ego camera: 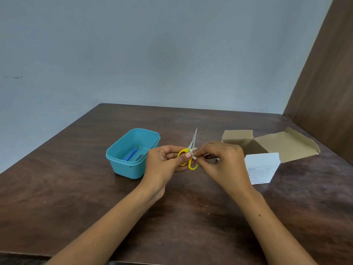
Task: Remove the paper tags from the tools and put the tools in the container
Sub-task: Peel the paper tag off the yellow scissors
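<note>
Dark wood-grain tabletop (76, 197). Above it, left hand (162, 163) grips yellow-handled scissors (191, 159), blades pointing away; right hand (221, 159) fingers pinch white paper tag (193, 154) at the handles. Left of scissors: teal container (122, 167) holding blue-handled tool (130, 155). Right: white box (262, 167), open cardboard box (277, 144). Grey-blue wall (152, 50) behind, brown panel (324, 83) far right.
</note>
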